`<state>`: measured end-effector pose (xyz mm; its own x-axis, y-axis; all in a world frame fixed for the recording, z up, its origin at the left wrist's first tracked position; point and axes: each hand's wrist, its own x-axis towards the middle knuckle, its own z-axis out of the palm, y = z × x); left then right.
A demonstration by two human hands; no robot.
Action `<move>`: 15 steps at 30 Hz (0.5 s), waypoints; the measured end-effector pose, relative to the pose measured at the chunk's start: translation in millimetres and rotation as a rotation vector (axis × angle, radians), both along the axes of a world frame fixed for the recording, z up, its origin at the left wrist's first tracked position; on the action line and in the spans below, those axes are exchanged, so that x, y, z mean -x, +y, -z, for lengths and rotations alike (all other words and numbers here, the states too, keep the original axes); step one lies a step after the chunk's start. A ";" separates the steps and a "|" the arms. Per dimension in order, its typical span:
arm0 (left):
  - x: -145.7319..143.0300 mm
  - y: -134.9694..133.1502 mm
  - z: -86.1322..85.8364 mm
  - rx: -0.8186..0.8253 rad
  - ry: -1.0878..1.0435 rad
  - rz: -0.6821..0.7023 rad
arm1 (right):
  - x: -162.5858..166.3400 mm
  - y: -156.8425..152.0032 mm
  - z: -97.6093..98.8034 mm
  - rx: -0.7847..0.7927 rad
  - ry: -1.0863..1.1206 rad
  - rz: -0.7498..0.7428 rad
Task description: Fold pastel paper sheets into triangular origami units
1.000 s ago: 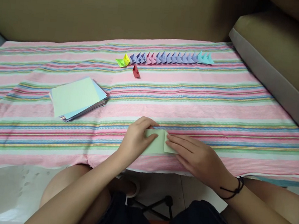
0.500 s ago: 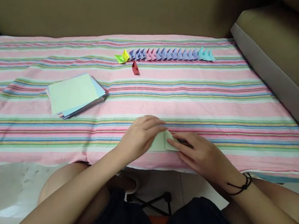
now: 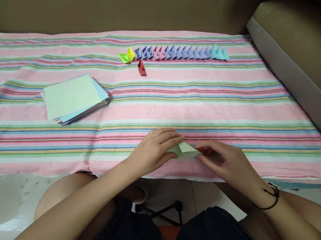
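A pale green sheet of folded paper [image 3: 187, 150] is held between both hands near the front edge of the striped cloth. My left hand [image 3: 159, 146] pinches its left end, thumb below and fingers above. At the other end, my right hand [image 3: 219, 158] grips the paper's right tip between thumb and fingers. The paper is tilted, with a raised flap in the middle; part of it is hidden behind the left fingers.
A stack of coloured paper [image 3: 72, 97] with pale green on top lies to the left. Toward the back stands a row of folded paper pieces [image 3: 184, 53], a small red folded piece [image 3: 141, 68] before it. A sofa arm [image 3: 294, 73] borders the right side of the striped cloth [image 3: 150, 107].
The paper has been lifted and tilted from lying nearly flat. My left fingers have closed on its left end, and my right hand has shifted from pressing on it to pinching its right tip.
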<state>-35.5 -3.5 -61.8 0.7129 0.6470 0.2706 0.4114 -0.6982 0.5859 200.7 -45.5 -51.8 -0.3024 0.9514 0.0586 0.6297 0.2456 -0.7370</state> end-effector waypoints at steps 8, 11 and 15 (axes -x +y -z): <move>-21.1 -6.1 -14.7 0.557 -0.344 -0.321 | 17.9 12.1 -13.0 0.267 0.555 0.326; -23.8 -6.0 -19.2 0.793 -0.551 -0.369 | 23.5 14.3 -15.8 0.362 0.645 0.294; -12.8 1.4 -25.8 0.953 -0.671 -0.182 | 23.5 15.7 -21.2 0.390 0.598 0.252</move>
